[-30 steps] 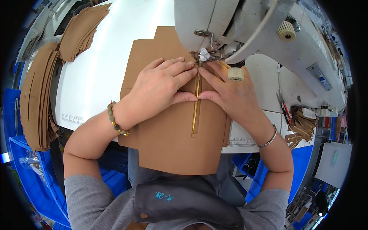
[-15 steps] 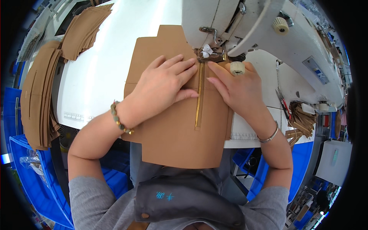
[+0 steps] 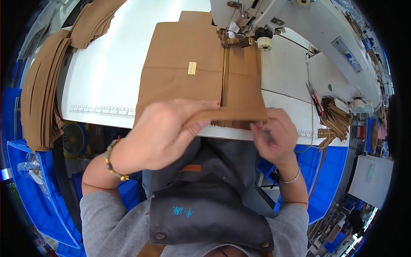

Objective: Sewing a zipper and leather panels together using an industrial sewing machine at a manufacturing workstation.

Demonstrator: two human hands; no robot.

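A brown leather-like panel (image 3: 180, 85) lies on the white sewing table, its near end lifted and folded up at the table's front edge. My left hand (image 3: 165, 130) pinches that raised near edge between thumb and fingers. At the near right corner, my right hand (image 3: 276, 135) is curled with its fingertips on the panel's edge; its thumb is a little blurred. A gold-toothed zipper (image 3: 224, 73) runs along the panel, its far end under the presser foot (image 3: 233, 43) of the sewing machine (image 3: 295, 17). A small pale gold tab (image 3: 192, 68) sits on the panel left of the zipper.
Stacked brown pieces (image 3: 43, 90) stand at the left. On the right lie red-handled scissors (image 3: 316, 103) and a bundle of brown strips (image 3: 334, 115). Blue bins (image 3: 43, 192) flank me below the table. A ruler strip (image 3: 102, 111) follows the table's front edge.
Both hands have moved from beside the presser foot down to the panel's near end. The panel has slid away from me, its near end is now lifted, and the gold tab is uncovered.
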